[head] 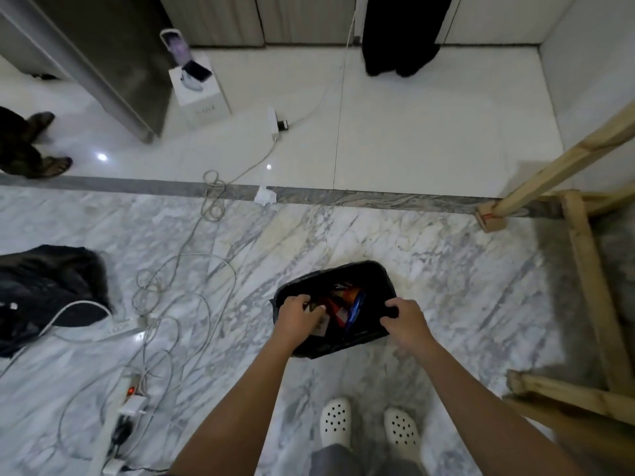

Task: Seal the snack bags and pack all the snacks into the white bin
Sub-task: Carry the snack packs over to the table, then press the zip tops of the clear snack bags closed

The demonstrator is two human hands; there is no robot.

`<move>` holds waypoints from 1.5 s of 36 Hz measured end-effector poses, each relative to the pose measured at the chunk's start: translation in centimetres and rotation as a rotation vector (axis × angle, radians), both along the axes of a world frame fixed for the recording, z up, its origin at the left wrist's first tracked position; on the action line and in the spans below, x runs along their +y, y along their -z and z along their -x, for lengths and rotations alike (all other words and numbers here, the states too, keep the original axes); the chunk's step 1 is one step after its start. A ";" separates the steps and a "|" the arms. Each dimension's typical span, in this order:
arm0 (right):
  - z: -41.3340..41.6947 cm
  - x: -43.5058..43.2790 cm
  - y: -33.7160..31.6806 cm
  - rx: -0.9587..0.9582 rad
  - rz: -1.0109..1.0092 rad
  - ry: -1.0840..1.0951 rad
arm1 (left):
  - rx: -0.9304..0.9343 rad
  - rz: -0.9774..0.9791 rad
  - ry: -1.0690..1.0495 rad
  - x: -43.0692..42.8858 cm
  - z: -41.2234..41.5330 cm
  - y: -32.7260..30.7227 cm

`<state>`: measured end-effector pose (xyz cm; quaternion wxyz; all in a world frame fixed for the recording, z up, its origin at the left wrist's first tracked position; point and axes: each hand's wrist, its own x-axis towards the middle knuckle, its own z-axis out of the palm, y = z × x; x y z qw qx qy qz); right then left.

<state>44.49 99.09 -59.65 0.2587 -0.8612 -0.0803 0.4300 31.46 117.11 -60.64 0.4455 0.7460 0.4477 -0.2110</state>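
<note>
Down on the marble floor (446, 269) sits a black bag (372, 280), stretched open between both sets of fingers, with white clogs (335, 420) standing back behind the wrists. The left hand (300, 312) curls its fingers over the bag's left rim and grips it, and the right hand (405, 321) clenches the right rim. Between the two grips, just past the left fingertips, the snack packets (347, 300) lie inside the bag, orange, red and blue.
</note>
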 end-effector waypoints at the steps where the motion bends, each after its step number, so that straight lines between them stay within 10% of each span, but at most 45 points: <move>1: 0.0 -0.1 -1.5 -0.006 -0.009 0.006 | -0.020 -0.003 0.003 -0.2 -0.1 -1.6; 21: -1.0 -15.5 -27.8 -0.321 -0.154 0.335 | -0.328 -0.167 0.330 -8.1 -7.3 -25.2; 54: 23.2 -72.7 -34.7 -0.600 0.088 1.293 | -0.612 0.055 1.403 -74.1 -7.9 -32.5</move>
